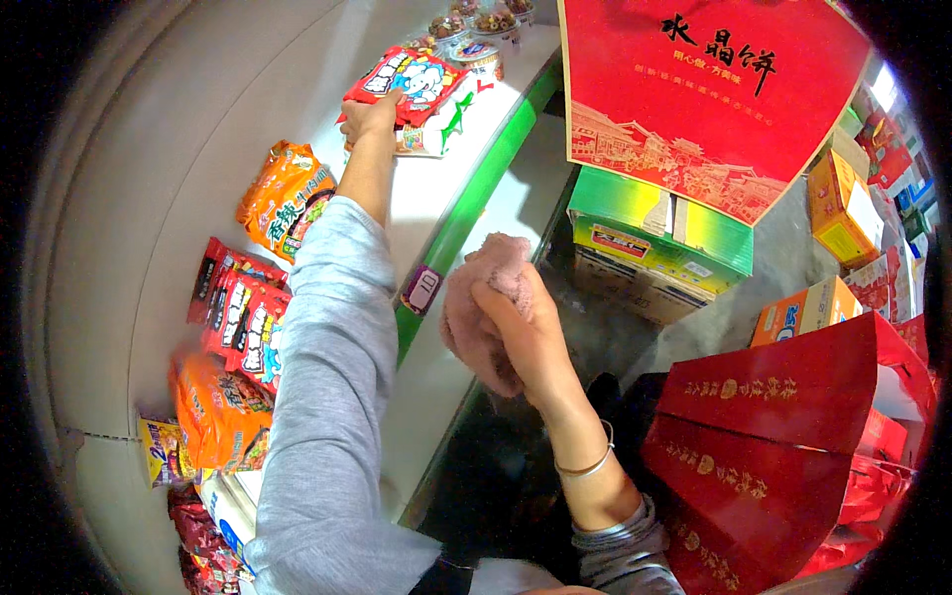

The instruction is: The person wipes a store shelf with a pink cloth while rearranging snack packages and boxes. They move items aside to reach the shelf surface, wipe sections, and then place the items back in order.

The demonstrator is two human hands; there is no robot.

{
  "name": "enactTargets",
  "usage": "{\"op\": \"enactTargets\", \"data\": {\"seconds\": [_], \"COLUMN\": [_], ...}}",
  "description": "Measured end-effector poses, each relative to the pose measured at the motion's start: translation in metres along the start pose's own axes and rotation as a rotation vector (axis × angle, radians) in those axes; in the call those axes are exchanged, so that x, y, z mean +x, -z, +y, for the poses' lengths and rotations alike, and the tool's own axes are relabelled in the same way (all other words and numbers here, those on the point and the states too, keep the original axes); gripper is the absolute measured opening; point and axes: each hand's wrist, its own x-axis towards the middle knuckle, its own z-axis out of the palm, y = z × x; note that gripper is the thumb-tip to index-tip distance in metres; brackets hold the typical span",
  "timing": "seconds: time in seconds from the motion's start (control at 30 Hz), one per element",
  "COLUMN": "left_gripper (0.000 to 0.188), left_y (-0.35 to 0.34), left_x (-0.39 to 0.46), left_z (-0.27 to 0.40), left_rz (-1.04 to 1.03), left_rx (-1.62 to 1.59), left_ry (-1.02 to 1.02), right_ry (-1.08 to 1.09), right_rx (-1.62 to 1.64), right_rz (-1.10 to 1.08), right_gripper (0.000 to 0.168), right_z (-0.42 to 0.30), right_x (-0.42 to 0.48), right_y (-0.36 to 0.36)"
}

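My left hand (370, 119) grips the near-left edge of a red snack bag (424, 80) with a cartoon figure on it, thumb on top. Partly under that bag lies a white and green packet (446, 130) on the white shelf (420, 186). A crumpled pink cloth (472, 305) is bunched in my right hand (532, 335), in front of the shelf's green edge strip (491, 175). Left of my forearm, an orange instant noodle packet (286, 193) and several red snack bags (245, 320) sit along the shelf.
Clear-lidded tubs (494, 24) stand at the shelf's far end. To the right are a large red printed board (706, 97), a green carton (662, 216) on a cardboard box, and red gift bags (758, 416). A purple-edged price tag (424, 290) sits on the shelf edge.
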Motion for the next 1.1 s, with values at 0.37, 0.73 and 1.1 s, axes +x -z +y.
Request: {"op": "enactTargets", "data": {"seconds": [0.37, 0.73, 1.1], "left_gripper": [0.019, 0.055, 0.066], "left_y": [0.092, 0.210, 0.189], "left_x": [-0.038, -0.207, -0.208], "left_z": [-0.014, -0.044, -0.083], "left_rz": [-0.462, -0.897, -1.177], "left_rx": [-1.214, -0.923, -0.877], "left_ry": [0.154, 0.118, 0.271], "right_ry": [-0.022, -0.122, -0.163], "right_rx": [0.067, 0.392, 0.125], "right_rz": [-0.041, 0.014, 0.160], "right_gripper": [0.032, 0.045, 0.036], "right_z": [-0.005, 0.007, 0.011], "right_x": [-0.003, 0.003, 0.002], "right_y": [0.001, 0.013, 0.015]}}
